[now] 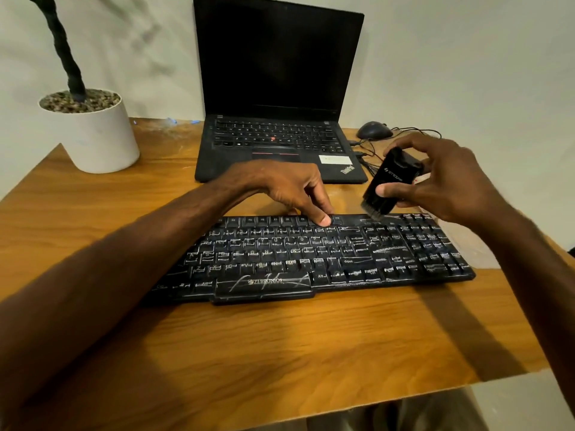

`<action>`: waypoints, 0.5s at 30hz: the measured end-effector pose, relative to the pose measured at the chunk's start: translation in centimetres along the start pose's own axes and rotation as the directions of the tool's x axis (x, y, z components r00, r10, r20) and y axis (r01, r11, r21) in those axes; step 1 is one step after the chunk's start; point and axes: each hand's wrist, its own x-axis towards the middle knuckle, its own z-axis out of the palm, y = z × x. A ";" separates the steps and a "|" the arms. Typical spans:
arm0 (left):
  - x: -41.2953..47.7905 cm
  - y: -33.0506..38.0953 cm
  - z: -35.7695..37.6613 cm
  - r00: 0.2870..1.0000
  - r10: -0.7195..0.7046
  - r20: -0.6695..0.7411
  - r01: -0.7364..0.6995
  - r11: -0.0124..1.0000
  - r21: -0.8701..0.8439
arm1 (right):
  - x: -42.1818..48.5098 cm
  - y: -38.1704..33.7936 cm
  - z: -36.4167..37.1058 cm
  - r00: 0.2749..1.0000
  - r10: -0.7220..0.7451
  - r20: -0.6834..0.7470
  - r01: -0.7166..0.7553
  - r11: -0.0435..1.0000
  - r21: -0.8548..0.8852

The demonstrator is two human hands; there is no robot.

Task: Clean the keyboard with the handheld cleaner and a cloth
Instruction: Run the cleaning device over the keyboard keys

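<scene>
your left hand (289,188): thumb pressed on the function row, other fingers curled down over the far edge, so you're pinching the board in place

your right hand (451,178): fingers and thumb clamped on the handheld cleaner (390,178), thumb across its front face, fingertips over the top

cleaner: tilted, brush end down, bristles touching the far edge strip just right of the function row

Zebronics keyboard (311,253): flat on the wooden table (280,346), slightly skewed, keys streaked with white dust

right side: keyboard's numpad end sits near the table's right edge, not much wood left there

near side: wide bare strip of wood between the keyboard and the front table edge

far side: ThinkPad laptop (277,88) open with a dark screen, only a narrow gap between it and the keyboard

far right: mouse (373,130) and loose cables (370,157) just behind the cleaner

far left: white plant pot (99,138) at the corner, well apart from the keyboard
</scene>
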 end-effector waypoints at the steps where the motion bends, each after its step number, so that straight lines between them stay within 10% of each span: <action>1: 0.0 0.0 -0.1 1.000 -0.001 -0.004 0.001 1.000 0.005 | 0.0 -0.3 0.4 1.000 0.007 0.021 -0.008 0.998 0.058; 15: -0.2 0.4 0.3 1.000 -0.026 -0.004 0.026 1.000 0.010 | 0.1 -0.5 -0.5 0.990 0.032 0.135 -0.032 0.999 -0.006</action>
